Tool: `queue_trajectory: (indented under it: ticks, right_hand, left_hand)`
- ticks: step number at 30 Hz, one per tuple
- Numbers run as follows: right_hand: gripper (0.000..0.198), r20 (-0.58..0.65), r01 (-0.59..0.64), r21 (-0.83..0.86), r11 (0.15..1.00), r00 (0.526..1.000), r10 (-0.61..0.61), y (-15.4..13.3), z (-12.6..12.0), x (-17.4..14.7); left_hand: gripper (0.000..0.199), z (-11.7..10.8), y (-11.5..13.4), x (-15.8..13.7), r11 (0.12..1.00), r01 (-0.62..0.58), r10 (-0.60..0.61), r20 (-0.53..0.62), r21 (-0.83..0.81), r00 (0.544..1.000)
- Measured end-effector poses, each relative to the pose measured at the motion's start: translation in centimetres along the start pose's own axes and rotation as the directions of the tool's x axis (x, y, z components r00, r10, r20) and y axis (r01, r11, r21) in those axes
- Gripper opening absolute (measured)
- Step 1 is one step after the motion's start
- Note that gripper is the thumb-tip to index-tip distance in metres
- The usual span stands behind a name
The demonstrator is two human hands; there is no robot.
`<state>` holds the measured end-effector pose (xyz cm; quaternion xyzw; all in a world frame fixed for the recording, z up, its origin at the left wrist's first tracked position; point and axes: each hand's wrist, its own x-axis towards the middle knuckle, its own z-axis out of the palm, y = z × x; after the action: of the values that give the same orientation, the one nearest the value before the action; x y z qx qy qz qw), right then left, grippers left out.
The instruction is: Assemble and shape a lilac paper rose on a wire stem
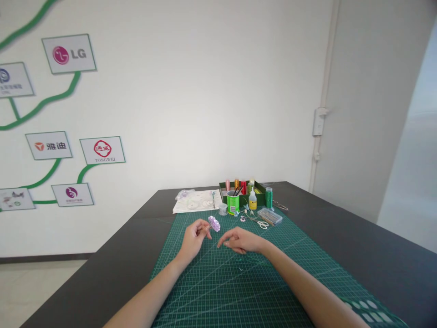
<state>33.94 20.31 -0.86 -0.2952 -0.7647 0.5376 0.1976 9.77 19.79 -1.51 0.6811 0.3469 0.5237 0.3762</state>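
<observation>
My left hand (194, 239) pinches a small light-purple flower (214, 223) near its base, with the bloom tilted to the right. Thumb and fingertips are closed there, and the stem is mostly hidden. My right hand (241, 240) hovers just to the right, palm down over the mat. Its index finger points down and left while the other fingers curl under, and whatever they hold, if anything, is too small to make out. Below it, a faint thin strand (241, 263) shows against the green cutting mat (211, 291). The hands do not touch each other.
At the back stand a green can (233, 203) with tools, a yellow glue bottle (252, 201), a dark green box (261, 198) of thread spools and a green spool (269, 197). White scissors (262, 224), a clear case (270, 216) and white sheets (194, 203) lie nearby.
</observation>
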Motion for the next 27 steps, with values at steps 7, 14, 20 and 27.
queue_trajectory:
  ticks: [7, 14, 20, 27]
  right_hand:
    - [0.043, 0.025, 0.012, -0.001, 1.000, 1.000, -0.012, -0.38, 0.11, -0.14]
    - [0.045, 0.065, -0.009, 0.022, 1.000, 0.998, 0.008, -0.75, -0.13, -0.25]
    - [0.047, 0.068, -0.050, 0.062, 0.997, 0.997, 0.045, -0.86, -0.33, -0.36]
    - [0.043, 0.012, -0.046, 0.083, 0.996, 0.999, 0.045, -0.02, -0.26, 0.13]
  left_hand:
    - [0.038, 0.13, -0.36, 0.26, 1.000, 0.020, -0.019, -0.038, 0.019, 0.999]
    - [0.037, 0.27, -0.32, 0.32, 0.999, 0.048, -0.047, -0.066, 0.013, 0.997]
    - [0.043, 0.61, -0.08, 0.27, 0.994, 0.084, -0.088, -0.059, -0.070, 0.994]
    - [0.048, 0.64, -0.17, 0.39, 0.970, 0.146, -0.151, -0.012, -0.192, 0.988]
